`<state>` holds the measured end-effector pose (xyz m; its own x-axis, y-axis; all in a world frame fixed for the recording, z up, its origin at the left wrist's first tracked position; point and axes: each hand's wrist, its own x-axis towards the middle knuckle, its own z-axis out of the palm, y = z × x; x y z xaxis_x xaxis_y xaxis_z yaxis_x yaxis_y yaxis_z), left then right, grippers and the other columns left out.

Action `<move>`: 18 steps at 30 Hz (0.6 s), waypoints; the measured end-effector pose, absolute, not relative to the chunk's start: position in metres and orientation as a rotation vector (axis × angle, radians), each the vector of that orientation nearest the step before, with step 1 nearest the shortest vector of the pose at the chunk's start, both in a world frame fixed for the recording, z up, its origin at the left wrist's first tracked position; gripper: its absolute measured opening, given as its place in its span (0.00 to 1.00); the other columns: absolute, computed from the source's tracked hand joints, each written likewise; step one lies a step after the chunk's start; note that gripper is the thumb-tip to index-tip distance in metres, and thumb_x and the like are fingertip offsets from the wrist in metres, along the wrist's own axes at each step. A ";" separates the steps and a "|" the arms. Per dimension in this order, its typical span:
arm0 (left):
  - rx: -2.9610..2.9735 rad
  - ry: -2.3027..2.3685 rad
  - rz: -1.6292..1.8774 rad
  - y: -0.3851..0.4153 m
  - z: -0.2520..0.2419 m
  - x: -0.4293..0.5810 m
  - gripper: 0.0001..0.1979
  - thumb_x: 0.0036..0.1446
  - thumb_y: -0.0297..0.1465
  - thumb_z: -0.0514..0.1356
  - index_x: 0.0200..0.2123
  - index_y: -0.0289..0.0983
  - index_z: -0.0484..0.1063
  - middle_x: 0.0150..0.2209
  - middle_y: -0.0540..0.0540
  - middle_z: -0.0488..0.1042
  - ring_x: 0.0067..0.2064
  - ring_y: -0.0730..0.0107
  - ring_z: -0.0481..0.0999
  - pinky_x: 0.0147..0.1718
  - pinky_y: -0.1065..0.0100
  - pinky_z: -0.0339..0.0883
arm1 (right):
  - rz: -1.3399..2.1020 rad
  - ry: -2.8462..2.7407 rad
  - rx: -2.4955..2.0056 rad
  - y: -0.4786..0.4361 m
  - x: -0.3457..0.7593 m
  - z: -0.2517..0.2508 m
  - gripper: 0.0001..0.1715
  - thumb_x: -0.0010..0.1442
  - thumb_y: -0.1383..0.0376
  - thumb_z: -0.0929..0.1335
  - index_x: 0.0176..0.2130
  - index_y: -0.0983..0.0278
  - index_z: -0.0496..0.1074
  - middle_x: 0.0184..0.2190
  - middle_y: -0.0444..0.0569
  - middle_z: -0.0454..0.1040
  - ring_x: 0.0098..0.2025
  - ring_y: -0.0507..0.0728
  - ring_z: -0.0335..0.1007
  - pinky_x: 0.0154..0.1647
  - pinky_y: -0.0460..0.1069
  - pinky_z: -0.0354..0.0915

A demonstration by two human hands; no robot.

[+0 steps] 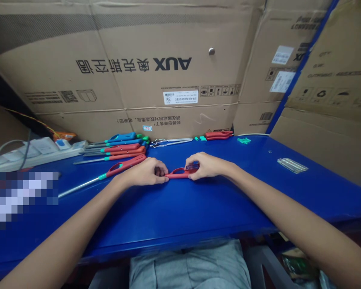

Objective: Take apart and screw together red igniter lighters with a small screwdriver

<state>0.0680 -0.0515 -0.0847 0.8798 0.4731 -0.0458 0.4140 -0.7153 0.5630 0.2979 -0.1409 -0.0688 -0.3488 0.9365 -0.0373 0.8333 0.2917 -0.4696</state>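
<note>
A red lighter handle (180,175) with a loop-shaped opening lies on the blue table between my hands. My left hand (150,171) is closed on its left end, with thumb and fingertips pinching it. My right hand (206,165) grips the right part of the handle, thumb at the front and fingers behind. A small dark purple translucent piece (193,165) shows under the right fingers; whether it sits inside the handle I cannot tell. Left of my hands, a red long-necked lighter (124,164) with a green collar and metal tube lies partly behind my left wrist.
Several blue, red and orange lighters (123,149) are piled at the back left, beside a white power strip (39,150). Metal tubes with wires (171,141), red handles (219,135) and green pieces (244,140) lie along the cardboard wall (123,92). Clear tubes (292,165) rest at right.
</note>
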 end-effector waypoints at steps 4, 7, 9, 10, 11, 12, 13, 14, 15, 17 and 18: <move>2.493 0.622 0.200 -0.048 -0.090 0.069 0.16 0.50 0.42 0.61 0.34 0.35 0.76 0.31 0.46 0.74 0.30 0.72 0.71 0.27 0.73 0.62 | 0.636 -2.363 -1.608 -0.136 0.299 -0.071 0.14 0.51 0.60 0.71 0.37 0.64 0.76 0.34 0.46 0.74 0.35 0.52 0.66 0.33 0.45 0.58; 2.481 0.656 0.230 -0.045 -0.092 0.069 0.15 0.47 0.42 0.64 0.31 0.36 0.77 0.33 0.46 0.75 0.33 0.70 0.72 0.31 0.72 0.63 | 0.699 -2.364 -1.612 -0.134 0.299 -0.071 0.15 0.51 0.61 0.72 0.39 0.65 0.76 0.37 0.48 0.74 0.37 0.53 0.67 0.35 0.45 0.59; 2.473 0.682 0.199 -0.045 -0.093 0.069 0.14 0.47 0.42 0.64 0.30 0.36 0.77 0.33 0.46 0.75 0.33 0.69 0.72 0.31 0.72 0.63 | 0.707 -2.357 -1.630 -0.134 0.299 -0.071 0.15 0.50 0.62 0.73 0.38 0.65 0.76 0.37 0.48 0.74 0.38 0.53 0.67 0.36 0.45 0.59; 2.485 0.683 0.185 -0.046 -0.093 0.070 0.14 0.47 0.41 0.64 0.30 0.36 0.77 0.33 0.46 0.75 0.33 0.69 0.72 0.31 0.72 0.63 | 0.700 -2.357 -1.629 -0.134 0.299 -0.071 0.15 0.50 0.61 0.73 0.38 0.65 0.77 0.37 0.48 0.74 0.38 0.54 0.68 0.36 0.45 0.59; 2.506 0.679 0.186 -0.047 -0.094 0.070 0.13 0.48 0.41 0.64 0.30 0.36 0.76 0.32 0.46 0.74 0.32 0.69 0.71 0.31 0.72 0.62 | 0.685 -2.360 -1.623 -0.134 0.299 -0.071 0.15 0.50 0.61 0.72 0.39 0.65 0.77 0.37 0.48 0.75 0.38 0.54 0.68 0.36 0.45 0.60; 2.537 0.669 0.199 -0.049 -0.094 0.070 0.13 0.51 0.40 0.62 0.31 0.36 0.76 0.32 0.46 0.74 0.32 0.70 0.71 0.30 0.72 0.62 | 0.660 -2.362 -1.620 -0.135 0.300 -0.072 0.15 0.51 0.61 0.72 0.40 0.64 0.77 0.37 0.48 0.75 0.38 0.54 0.68 0.37 0.45 0.60; 2.574 0.658 0.219 -0.050 -0.095 0.071 0.12 0.53 0.39 0.60 0.32 0.35 0.75 0.32 0.46 0.74 0.32 0.70 0.70 0.30 0.71 0.62 | 0.625 -2.360 -1.625 -0.135 0.302 -0.072 0.17 0.51 0.60 0.72 0.41 0.64 0.77 0.37 0.48 0.75 0.38 0.54 0.68 0.37 0.45 0.60; 2.613 0.644 0.245 -0.052 -0.096 0.072 0.12 0.56 0.38 0.57 0.34 0.35 0.74 0.33 0.45 0.73 0.32 0.69 0.70 0.31 0.71 0.61 | 0.585 -2.353 -1.639 -0.136 0.303 -0.072 0.19 0.50 0.59 0.72 0.42 0.64 0.76 0.38 0.48 0.75 0.38 0.54 0.68 0.37 0.46 0.60; 2.649 0.628 0.274 -0.053 -0.097 0.072 0.13 0.59 0.38 0.54 0.36 0.35 0.73 0.34 0.45 0.73 0.34 0.68 0.71 0.32 0.70 0.62 | 0.538 -2.342 -1.658 -0.137 0.305 -0.072 0.21 0.50 0.59 0.72 0.44 0.63 0.76 0.39 0.48 0.75 0.39 0.54 0.68 0.37 0.46 0.60; 2.699 0.615 0.340 -0.055 -0.098 0.073 0.15 0.63 0.37 0.50 0.39 0.35 0.72 0.38 0.44 0.74 0.37 0.67 0.71 0.36 0.69 0.62 | 0.434 -2.301 -1.691 -0.138 0.307 -0.072 0.22 0.49 0.59 0.72 0.45 0.64 0.76 0.40 0.49 0.74 0.39 0.55 0.68 0.38 0.46 0.60; 2.714 0.617 0.377 -0.055 -0.098 0.074 0.17 0.64 0.38 0.48 0.41 0.35 0.72 0.39 0.43 0.74 0.38 0.66 0.72 0.38 0.68 0.62 | 0.385 -2.280 -1.692 -0.140 0.306 -0.072 0.22 0.50 0.58 0.72 0.44 0.64 0.76 0.40 0.49 0.74 0.39 0.54 0.68 0.38 0.46 0.60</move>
<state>0.0738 -0.0552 -0.0977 0.8710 0.4569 0.1806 0.3690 -0.8511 0.3735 0.3063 -0.1395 -0.0716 -0.2780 0.9586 0.0613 0.8852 0.2805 -0.3712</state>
